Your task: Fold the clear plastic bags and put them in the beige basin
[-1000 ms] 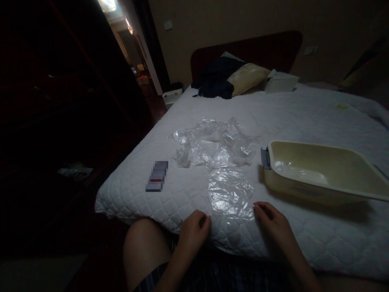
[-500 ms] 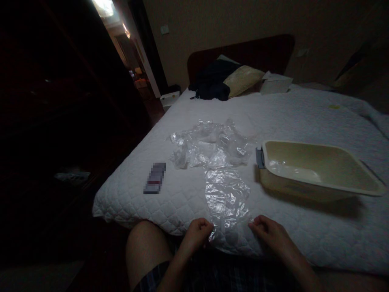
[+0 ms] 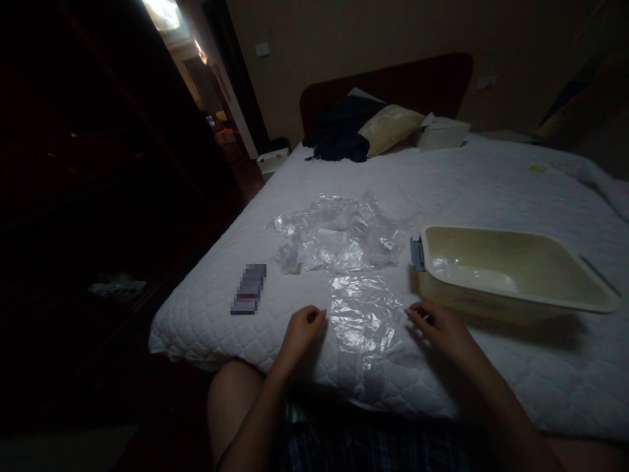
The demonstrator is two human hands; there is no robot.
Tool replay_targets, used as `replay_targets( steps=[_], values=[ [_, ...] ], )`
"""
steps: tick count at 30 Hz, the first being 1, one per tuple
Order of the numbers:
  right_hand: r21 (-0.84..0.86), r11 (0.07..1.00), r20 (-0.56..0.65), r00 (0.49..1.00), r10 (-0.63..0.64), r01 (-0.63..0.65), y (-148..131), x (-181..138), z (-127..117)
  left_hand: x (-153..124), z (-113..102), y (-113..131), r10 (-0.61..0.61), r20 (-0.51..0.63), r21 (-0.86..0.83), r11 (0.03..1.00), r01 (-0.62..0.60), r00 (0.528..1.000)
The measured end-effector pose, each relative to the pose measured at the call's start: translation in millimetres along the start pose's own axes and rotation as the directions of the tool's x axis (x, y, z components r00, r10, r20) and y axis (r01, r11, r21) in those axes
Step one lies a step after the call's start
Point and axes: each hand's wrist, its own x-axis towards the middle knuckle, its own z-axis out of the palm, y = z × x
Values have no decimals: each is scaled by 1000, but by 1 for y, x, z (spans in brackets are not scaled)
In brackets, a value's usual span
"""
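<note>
A clear plastic bag (image 3: 363, 318) lies spread and wrinkled on the bed, between my two hands. My left hand (image 3: 302, 331) is just off its left edge, thumb and finger closed in a pinch with nothing visible between them. By the bag's right edge is my right hand (image 3: 437, 321), its fingertips also drawn together; whether they hold the plastic's edge cannot be made out. Beyond the flat bag sits a heap of crumpled clear plastic (image 3: 339, 233).
A cream plastic bin (image 3: 515, 301) with grey side clips stands on the right of the white quilted bed (image 3: 196, 321). A blurred-out phone-shaped object (image 3: 249, 290) lies to the left. Dark clothing (image 3: 339, 141), a beige pillow (image 3: 390, 130) and a white box (image 3: 445, 134) are near the headboard.
Both hands have moved up from the bag's near corners to beside its middle. My left hand has come away from the plastic; the bag's near end now lies flat on the bed.
</note>
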Motion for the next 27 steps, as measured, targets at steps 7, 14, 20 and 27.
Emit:
replay_targets(
  steps=[7,14,20,27],
  values=[
    [-72,993,-78,992,-99,93,7,50,25,67,20,-3,-169,143,-273,940,203,975],
    [337,930,49,989,138,-146,26,75,37,74,14,-8,-216,335,-326,887,328,917],
    [466,864,121,981,151,-191,28,70,37,73,22,-4,-162,349,-420,854,308,923],
    [607,741,284,949,135,-287,34,64,30,64,13,-4,-111,396,-493,812,312,912]
  ],
)
